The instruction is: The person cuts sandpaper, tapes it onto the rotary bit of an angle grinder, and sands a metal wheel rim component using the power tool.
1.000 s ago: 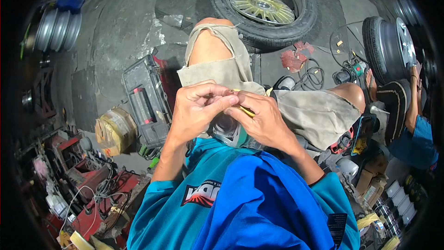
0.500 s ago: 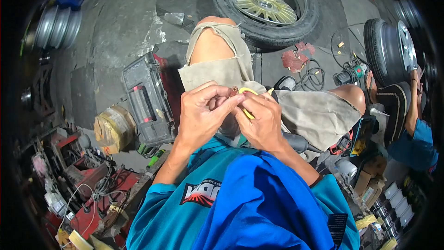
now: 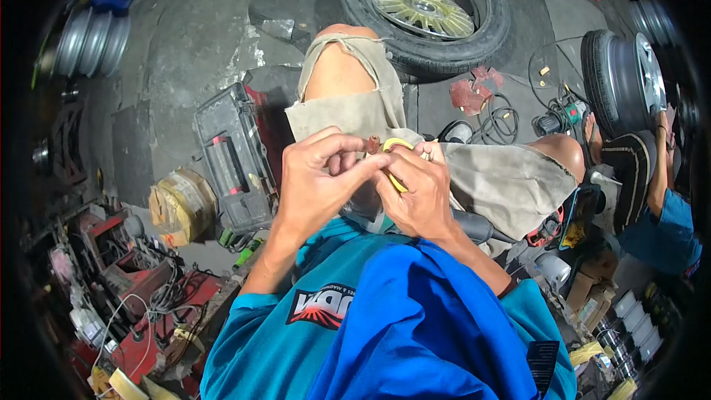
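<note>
Between the fingertips of my left hand (image 3: 322, 167) is a small reddish-brown roll (image 3: 373, 144), coloured like the torn sandpaper on the floor. The thumb of this hand reaches across to my right hand (image 3: 416, 184). My right hand is closed around a yellow ring-shaped thing (image 3: 398, 144); its curved edges show above and below the fingers, and the rest is hidden. Both hands are close together over my lap, above the beige cloth (image 3: 511, 181) that covers my legs.
Ahead lies a tyre (image 3: 498, 37) with a spoked wheel cover (image 3: 426, 9) inside. Torn reddish sandpaper (image 3: 470, 95) and a corded power tool (image 3: 559, 117) are to the right. An open toolbox (image 3: 229, 155) and a tape-wrapped roll (image 3: 181, 206) sit left. A co-worker's arm (image 3: 659, 170) touches a wheel (image 3: 626, 81).
My left hand has shifted slightly left and its fingers have loosened a little, so more of the reddish-brown roll shows. The right hand stays nearly in place with the yellow thing.
</note>
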Available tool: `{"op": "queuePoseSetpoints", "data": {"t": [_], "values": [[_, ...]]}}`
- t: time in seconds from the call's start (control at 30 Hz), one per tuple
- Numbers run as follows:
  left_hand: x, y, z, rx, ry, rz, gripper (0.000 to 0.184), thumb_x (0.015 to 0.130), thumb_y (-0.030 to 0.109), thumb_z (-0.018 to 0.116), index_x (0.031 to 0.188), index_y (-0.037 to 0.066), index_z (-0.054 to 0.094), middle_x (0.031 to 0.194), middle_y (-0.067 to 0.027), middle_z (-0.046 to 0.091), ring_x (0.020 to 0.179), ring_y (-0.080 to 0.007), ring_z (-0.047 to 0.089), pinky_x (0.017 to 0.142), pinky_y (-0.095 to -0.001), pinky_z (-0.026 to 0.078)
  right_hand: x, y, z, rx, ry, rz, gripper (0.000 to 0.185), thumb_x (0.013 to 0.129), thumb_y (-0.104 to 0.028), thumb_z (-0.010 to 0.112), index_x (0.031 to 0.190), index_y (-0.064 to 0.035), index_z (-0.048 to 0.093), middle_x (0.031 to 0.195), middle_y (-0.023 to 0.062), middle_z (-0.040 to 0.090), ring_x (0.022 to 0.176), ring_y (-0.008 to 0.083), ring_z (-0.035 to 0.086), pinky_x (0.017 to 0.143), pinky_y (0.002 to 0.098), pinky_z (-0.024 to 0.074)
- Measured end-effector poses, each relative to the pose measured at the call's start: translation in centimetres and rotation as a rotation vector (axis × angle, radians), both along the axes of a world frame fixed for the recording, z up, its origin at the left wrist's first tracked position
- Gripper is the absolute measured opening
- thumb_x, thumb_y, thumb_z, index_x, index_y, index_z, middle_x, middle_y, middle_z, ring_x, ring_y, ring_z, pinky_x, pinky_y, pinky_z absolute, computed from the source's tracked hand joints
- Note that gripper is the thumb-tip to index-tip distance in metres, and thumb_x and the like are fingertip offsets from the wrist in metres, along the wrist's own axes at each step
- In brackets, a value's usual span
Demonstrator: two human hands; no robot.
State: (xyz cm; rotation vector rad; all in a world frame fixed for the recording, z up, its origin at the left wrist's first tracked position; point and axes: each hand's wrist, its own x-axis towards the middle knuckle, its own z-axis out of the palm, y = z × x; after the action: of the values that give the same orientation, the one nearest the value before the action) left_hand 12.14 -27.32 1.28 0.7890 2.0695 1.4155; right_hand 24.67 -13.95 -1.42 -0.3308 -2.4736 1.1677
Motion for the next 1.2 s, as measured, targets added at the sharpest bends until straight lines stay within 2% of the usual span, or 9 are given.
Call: {"op": "queuePoseSetpoints", "data": {"t": [0.1, 0.27, 0.57, 0.8, 0.9, 0.97, 1.0, 1.13, 1.2], "values": [[0.2, 0.2, 0.1, 0.007, 0.206, 0.047, 0.017, 0.087, 0.009, 0.089, 0.088, -0.003, 0.077, 0.066, 0.0004, 0.055, 0.06, -0.0054, 0.042, 0.052, -0.0283, 0.032, -0.2, 0.1, -0.3, -0.034, -0.01, 0.007, 0.016, 0.092, -0.018, 0.078, 0.1, -0.0043, 0.075, 0.09, 0.0092, 0.073, 0.078, 0.0303, 0.067, 0.077, 0.0416, 0.0448], [-2.6, -0.4, -0.8, 0.043, -0.111, -0.185, 0.012, 0.091, 0.004, 0.084, 0.1, -0.003, 0.082, 0.083, -0.001, 0.07, 0.067, -0.0033, 0.048, 0.057, -0.0242, 0.036, -0.6, 2.0, 0.0, -0.474, -0.085, 0.242, 0.021, 0.102, -0.017, 0.068, 0.117, -0.003, 0.074, 0.098, 0.0148, 0.071, 0.086, 0.0338, 0.067, 0.08, 0.0422, 0.0476], [-3.3, -0.4, 0.4, -0.021, -0.275, -0.234, 0.021, 0.093, 0.007, 0.083, 0.111, -0.004, 0.081, 0.09, -0.0009, 0.071, 0.071, -0.0025, 0.049, 0.061, -0.0207, 0.037, -0.3, 1.1, 0.5, -0.069, -0.021, 0.096, 0.017, 0.095, -0.021, 0.078, 0.105, -0.0076, 0.078, 0.091, 0.0074, 0.071, 0.079, 0.0287, 0.066, 0.083, 0.0426, 0.0432], [-0.2, 0.0, 1.3, -0.086, 0.136, -0.033, 0.014, 0.086, 0.006, 0.089, 0.094, -0.001, 0.081, 0.08, 0.002, 0.066, 0.067, -0.004, 0.047, 0.058, -0.0257, 0.036, -0.1, -0.3, -0.6, -0.078, 0.002, -0.042, 0.016, 0.094, -0.02, 0.078, 0.101, -0.0057, 0.076, 0.091, 0.0086, 0.071, 0.08, 0.0302, 0.067, 0.076, 0.0432, 0.0456], [-1.3, -0.3, -0.5, 0.068, 0.026, -0.086, 0.015, 0.088, 0.01, 0.088, 0.096, 0.0, 0.081, 0.067, 0.0019, 0.053, 0.059, -0.0052, 0.04, 0.052, -0.0272, 0.032, -0.2, 0.7, -0.5, -0.319, -0.032, 0.097, 0.018, 0.098, -0.019, 0.074, 0.106, -0.0025, 0.073, 0.093, 0.0107, 0.071, 0.086, 0.0343, 0.069, 0.074, 0.0441, 0.0471], [-2.4, -0.6, -0.6, 0.061, -0.151, -0.149, 0.012, 0.089, 0.007, 0.086, 0.096, 0.0, 0.081, 0.074, 0.0019, 0.06, 0.064, -0.0042, 0.044, 0.055, -0.0256, 0.033, -0.2, 1.5, -0.7, -0.626, -0.026, 0.254, 0.02, 0.101, -0.019, 0.069, 0.11, -0.0007, 0.071, 0.097, 0.0126, 0.071, 0.092, 0.0365, 0.07, 0.079, 0.0463, 0.0477], [-2.9, -0.8, -0.5, 0.052, -0.328, -0.209, 0.01, 0.09, 0.005, 0.085, 0.097, -0.001, 0.081, 0.081, 0.002, 0.067, 0.069, -0.0033, 0.048, 0.058, -0.0241, 0.035, -0.2, 1.7, -0.6, -0.625, -0.023, 0.258, 0.02, 0.101, -0.019, 0.069, 0.11, -0.0007, 0.071, 0.097, 0.0126, 0.071, 0.092, 0.0365, 0.07, 0.079, 0.0463, 0.0477], [-3.8, -0.9, -0.5, 0.003, -0.332, -0.286, 0.015, 0.093, 0.009, 0.084, 0.104, 0.0, 0.082, 0.078, 0.0072, 0.059, 0.069, -0.0014, 0.047, 0.06, -0.0225, 0.036, -0.3, 1.9, 0.2, -0.265, -0.155, 0.278, 0.017, 0.099, -0.02, 0.073, 0.103, -0.0034, 0.074, 0.094, 0.0098, 0.073, 0.081, 0.0306, 0.066, 0.079, 0.0426, 0.0439], [-3.7, -1.1, -0.9, 0.143, -0.433, -0.201, 0.024, 0.094, 0.006, 0.082, 0.117, -0.002, 0.08, 0.086, 0.0049, 0.062, 0.075, -0.0017, 0.05, 0.064, -0.0209, 0.041, -0.2, 0.9, -0.5, -0.111, 0.018, 0.112, 0.017, 0.096, -0.022, 0.078, 0.095, -0.0051, 0.075, 0.086, 0.0072, 0.072, 0.072, 0.029, 0.063, 0.077, 0.0398, 0.0425]]}}
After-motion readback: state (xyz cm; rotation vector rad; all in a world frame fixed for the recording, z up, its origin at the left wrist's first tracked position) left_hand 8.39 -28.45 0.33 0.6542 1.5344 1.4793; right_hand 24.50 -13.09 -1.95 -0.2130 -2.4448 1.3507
